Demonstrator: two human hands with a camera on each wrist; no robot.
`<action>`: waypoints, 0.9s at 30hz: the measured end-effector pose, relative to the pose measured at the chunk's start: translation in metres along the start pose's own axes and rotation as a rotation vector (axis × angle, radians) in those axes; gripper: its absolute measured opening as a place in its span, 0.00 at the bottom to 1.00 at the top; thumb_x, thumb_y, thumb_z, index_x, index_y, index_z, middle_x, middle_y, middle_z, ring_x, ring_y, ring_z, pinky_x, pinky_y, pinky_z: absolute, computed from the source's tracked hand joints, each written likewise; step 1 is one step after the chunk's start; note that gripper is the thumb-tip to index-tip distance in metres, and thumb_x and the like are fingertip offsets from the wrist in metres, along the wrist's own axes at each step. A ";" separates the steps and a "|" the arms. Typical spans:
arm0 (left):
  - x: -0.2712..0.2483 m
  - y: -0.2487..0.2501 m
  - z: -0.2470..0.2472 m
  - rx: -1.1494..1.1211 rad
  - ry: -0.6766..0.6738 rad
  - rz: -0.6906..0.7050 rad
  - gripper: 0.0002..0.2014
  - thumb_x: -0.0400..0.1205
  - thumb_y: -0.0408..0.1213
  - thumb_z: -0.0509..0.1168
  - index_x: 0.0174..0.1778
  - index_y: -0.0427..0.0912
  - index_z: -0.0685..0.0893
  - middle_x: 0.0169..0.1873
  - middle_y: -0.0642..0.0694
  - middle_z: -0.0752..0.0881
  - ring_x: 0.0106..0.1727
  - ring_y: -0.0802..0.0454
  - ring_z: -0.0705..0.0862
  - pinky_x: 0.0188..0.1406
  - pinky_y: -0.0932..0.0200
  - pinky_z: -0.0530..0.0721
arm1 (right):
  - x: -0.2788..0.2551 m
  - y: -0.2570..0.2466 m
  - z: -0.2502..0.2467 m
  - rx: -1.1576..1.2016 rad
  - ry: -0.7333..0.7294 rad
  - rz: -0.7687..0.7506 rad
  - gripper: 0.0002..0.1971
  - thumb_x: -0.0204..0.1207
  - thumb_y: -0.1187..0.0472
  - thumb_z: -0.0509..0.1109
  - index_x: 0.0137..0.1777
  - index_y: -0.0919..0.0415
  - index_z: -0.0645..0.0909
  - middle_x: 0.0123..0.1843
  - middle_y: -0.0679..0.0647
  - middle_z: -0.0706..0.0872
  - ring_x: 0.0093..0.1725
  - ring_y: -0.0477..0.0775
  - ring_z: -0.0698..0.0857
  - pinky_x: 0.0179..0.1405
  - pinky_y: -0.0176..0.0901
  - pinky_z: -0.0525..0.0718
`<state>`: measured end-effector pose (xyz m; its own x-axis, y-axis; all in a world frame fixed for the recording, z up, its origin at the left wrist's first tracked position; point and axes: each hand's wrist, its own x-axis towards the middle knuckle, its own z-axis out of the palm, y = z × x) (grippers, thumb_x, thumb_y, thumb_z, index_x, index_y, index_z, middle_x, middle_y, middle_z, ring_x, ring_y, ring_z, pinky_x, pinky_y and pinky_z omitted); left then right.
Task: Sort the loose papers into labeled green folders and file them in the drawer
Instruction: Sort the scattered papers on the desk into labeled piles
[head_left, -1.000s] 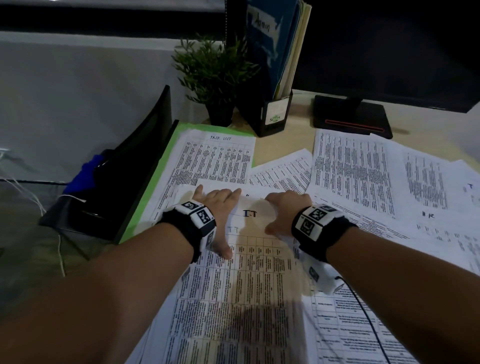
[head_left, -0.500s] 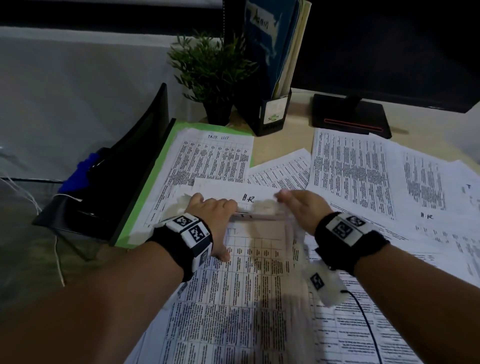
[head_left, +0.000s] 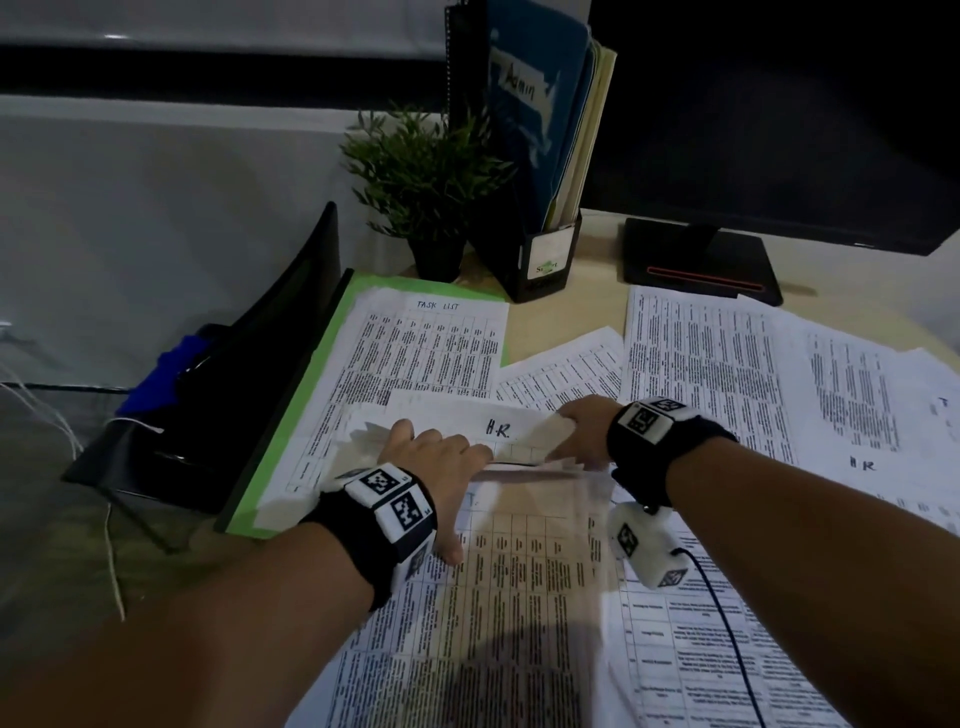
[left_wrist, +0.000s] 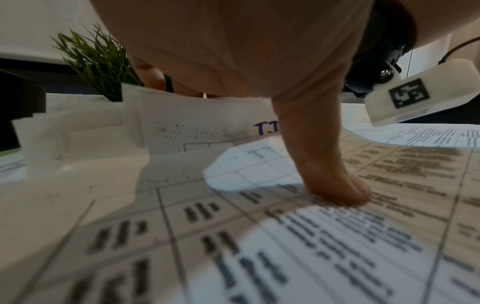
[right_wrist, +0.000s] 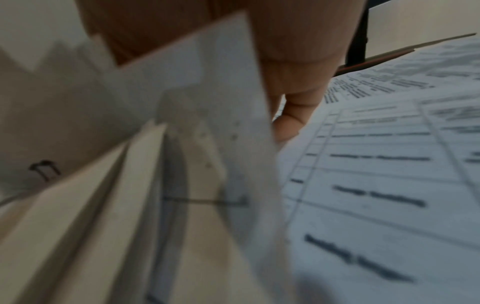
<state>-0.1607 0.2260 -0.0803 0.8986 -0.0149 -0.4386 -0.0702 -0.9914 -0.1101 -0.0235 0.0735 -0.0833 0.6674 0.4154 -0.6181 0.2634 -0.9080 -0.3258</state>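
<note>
Printed sheets cover the desk. My left hand (head_left: 441, 457) and right hand (head_left: 582, 431) hold the far edge of the top sheets (head_left: 519, 561) of the middle pile, lifted and curled toward me. The left fingers hook over that edge and the thumb (left_wrist: 332, 183) presses on the page. In the right wrist view the raised sheets (right_wrist: 194, 123) lie against my palm with the fingers (right_wrist: 293, 115) curled behind them. A sheet marked "H.R." (head_left: 498, 428) shows beyond the raised edge. A green folder (head_left: 311, 395) lies at the left under a "TASK LIST" sheet (head_left: 436, 353).
More loose sheets (head_left: 727, 374) spread over the right of the desk, one marked "H R" (head_left: 862, 465). At the back stand a potted plant (head_left: 426, 176), a black file box (head_left: 545, 265) with a blue "Admin" folder, and a monitor base (head_left: 701, 260). A black tray (head_left: 218, 395) sits left of the desk.
Both hands raised the far edge of the top sheets marked "I.T" and drew it toward me. That uncovered the "H.R." sheet. The right hand shifted rightward.
</note>
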 end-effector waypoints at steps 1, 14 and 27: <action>0.000 0.000 0.001 0.002 0.003 -0.002 0.50 0.61 0.65 0.76 0.76 0.56 0.61 0.68 0.54 0.75 0.66 0.48 0.74 0.65 0.42 0.60 | -0.001 -0.004 0.000 0.015 -0.006 -0.005 0.21 0.69 0.55 0.79 0.60 0.58 0.82 0.49 0.54 0.84 0.49 0.55 0.84 0.34 0.40 0.85; 0.002 -0.001 -0.001 -0.016 -0.006 0.008 0.50 0.60 0.65 0.77 0.75 0.55 0.61 0.65 0.52 0.75 0.65 0.47 0.74 0.62 0.42 0.59 | -0.009 -0.021 -0.007 -0.135 0.096 0.056 0.22 0.66 0.51 0.74 0.61 0.42 0.77 0.59 0.51 0.78 0.56 0.57 0.78 0.60 0.53 0.81; 0.006 -0.003 0.002 -0.040 -0.026 -0.004 0.50 0.58 0.65 0.78 0.75 0.58 0.63 0.67 0.54 0.76 0.66 0.49 0.75 0.63 0.41 0.58 | -0.015 -0.021 0.014 0.049 0.040 -0.129 0.18 0.73 0.68 0.68 0.55 0.44 0.74 0.51 0.51 0.80 0.47 0.53 0.80 0.41 0.36 0.75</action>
<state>-0.1563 0.2293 -0.0848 0.8871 -0.0085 -0.4615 -0.0491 -0.9959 -0.0761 -0.0489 0.0870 -0.0776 0.6579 0.5254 -0.5396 0.3152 -0.8428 -0.4364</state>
